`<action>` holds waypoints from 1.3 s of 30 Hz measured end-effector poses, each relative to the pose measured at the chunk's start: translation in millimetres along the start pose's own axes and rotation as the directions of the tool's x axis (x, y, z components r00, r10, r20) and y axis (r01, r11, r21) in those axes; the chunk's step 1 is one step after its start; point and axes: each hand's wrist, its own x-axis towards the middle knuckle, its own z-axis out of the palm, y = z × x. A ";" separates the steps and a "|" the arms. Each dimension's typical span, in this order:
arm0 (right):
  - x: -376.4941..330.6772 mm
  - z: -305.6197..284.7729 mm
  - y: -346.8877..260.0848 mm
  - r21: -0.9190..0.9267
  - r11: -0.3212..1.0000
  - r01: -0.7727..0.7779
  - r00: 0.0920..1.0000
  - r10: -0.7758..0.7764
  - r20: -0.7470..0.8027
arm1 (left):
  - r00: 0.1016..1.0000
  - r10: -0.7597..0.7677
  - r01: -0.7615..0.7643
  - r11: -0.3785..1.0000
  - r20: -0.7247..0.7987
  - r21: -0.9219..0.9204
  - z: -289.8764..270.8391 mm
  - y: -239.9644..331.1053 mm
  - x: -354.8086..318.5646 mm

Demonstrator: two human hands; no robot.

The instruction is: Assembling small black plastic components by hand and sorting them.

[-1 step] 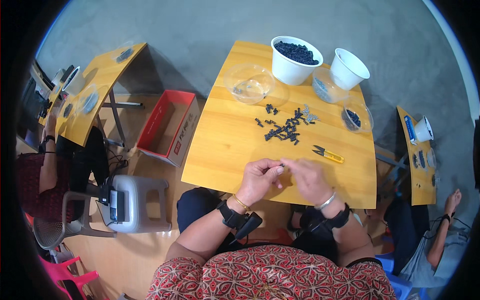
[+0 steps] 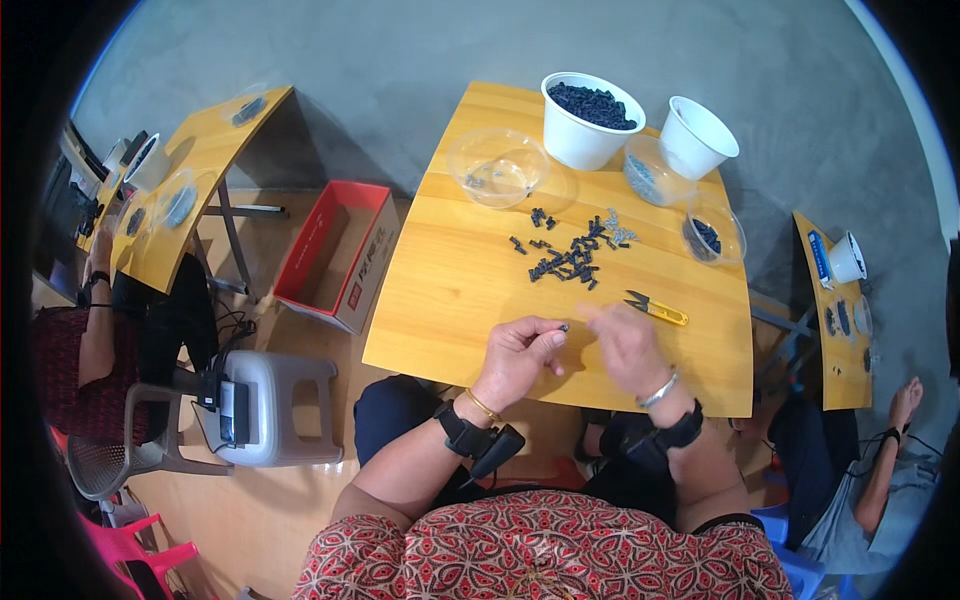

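Thumb and forefinger of my left hand are closed in a pinch on a small dark piece, whose tip shows just beyond them. To its right, apart from that piece, is my right hand; its fingers are smeared by motion, so what they hold is not visible. Beyond both hands lies a loose pile of small black pieces, with a few light grey pieces at its upper right edge. Yellow-handled thread snips lie with blades apart, just beyond my right hand.
Along the far side of the wooden table stand a white tub full of black pieces, another white tub, and clear bowls with small parts. A red-rimmed box and a grey stool are left. People sit at neighbouring tables.
My right hand has moved slightly right, away from my left hand, so the gap between them is wider. My left hand stays in place with the dark piece.
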 end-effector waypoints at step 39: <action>8.7 15.1 8.0 0.818 0.470 -0.332 0.938 0.252 0.236 | 0.997 -0.025 0.045 0.963 0.079 -0.266 -8.9 0.1 5.4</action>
